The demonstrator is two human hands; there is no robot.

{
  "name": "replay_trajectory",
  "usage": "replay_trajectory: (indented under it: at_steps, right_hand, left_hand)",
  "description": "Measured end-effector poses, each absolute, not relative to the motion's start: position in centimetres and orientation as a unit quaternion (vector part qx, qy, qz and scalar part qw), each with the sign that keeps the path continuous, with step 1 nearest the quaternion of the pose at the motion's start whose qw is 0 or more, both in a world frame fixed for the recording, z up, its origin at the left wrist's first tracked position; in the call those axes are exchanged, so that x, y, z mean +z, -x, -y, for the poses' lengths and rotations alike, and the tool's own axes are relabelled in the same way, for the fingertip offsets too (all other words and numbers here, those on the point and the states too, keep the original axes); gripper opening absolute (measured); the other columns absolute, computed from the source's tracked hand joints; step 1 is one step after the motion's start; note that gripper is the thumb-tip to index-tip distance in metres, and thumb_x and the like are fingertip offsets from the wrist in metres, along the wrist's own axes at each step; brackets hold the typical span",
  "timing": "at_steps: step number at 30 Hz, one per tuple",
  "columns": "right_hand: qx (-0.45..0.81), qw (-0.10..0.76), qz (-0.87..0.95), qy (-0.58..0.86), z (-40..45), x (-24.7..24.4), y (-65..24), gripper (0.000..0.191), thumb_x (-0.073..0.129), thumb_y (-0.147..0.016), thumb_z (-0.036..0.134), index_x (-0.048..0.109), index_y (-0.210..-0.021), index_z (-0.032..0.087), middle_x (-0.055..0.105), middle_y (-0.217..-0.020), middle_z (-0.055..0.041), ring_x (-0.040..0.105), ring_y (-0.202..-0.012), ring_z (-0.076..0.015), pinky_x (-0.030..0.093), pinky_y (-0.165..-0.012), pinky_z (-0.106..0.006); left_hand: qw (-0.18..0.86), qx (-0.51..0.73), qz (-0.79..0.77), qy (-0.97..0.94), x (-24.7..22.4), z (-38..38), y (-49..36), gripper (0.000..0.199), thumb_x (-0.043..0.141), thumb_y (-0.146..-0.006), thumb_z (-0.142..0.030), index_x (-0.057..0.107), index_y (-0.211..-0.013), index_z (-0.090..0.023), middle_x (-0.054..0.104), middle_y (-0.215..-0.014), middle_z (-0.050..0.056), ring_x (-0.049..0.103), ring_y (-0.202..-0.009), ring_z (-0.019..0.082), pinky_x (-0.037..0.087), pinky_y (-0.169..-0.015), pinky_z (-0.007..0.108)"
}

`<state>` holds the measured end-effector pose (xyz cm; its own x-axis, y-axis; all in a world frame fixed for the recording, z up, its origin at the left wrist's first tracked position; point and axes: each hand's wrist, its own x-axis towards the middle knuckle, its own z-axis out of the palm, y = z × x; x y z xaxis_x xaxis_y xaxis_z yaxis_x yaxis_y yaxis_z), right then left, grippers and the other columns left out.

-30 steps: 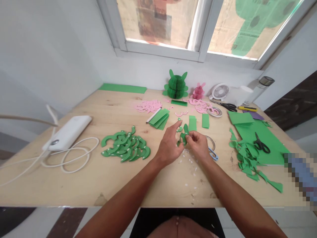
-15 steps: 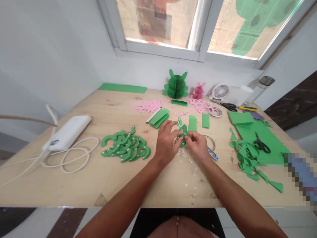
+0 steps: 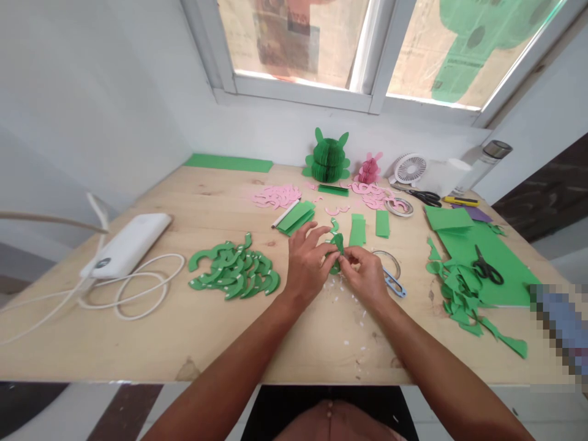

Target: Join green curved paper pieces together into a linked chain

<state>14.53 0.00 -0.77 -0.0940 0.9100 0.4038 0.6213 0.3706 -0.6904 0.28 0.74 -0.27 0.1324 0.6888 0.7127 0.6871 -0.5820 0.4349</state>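
Green paper cutout (image 3: 337, 245), single piece, its lower part hidden and its full shape hard to make out: grasped between the fingers of the left hand (image 3: 305, 266) and right hand (image 3: 365, 275), over the middle of the table (image 3: 220, 343). Blue-handled snips (image 3: 394, 283) lay just beside the right hand; white paper flecks (image 3: 342, 300) lay toward the near edge; a pile of curved green cutouts (image 3: 234, 267) lay well apart, left.
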Motion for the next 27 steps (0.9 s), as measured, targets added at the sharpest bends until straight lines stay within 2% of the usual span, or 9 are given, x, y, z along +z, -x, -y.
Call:
replay_trajectory:
  at_steps: [27]
  right_hand:
    - [0.166,0.422,0.723,0.522,0.33,-0.23,-14.31,0.014,0.050,-0.077,0.022,0.061,-0.070,0.018,0.061,-0.063,-0.0017,0.053,-0.060,-0.0147,0.042,-0.061,-0.027]
  left_hand:
    - [0.057,0.494,-0.466,-0.732,0.15,-0.69,-0.43,0.011,0.058,-0.074,-0.012,0.065,-0.072,-0.021,0.066,-0.102,0.005,0.048,-0.112,0.026,0.039,-0.094,0.049]
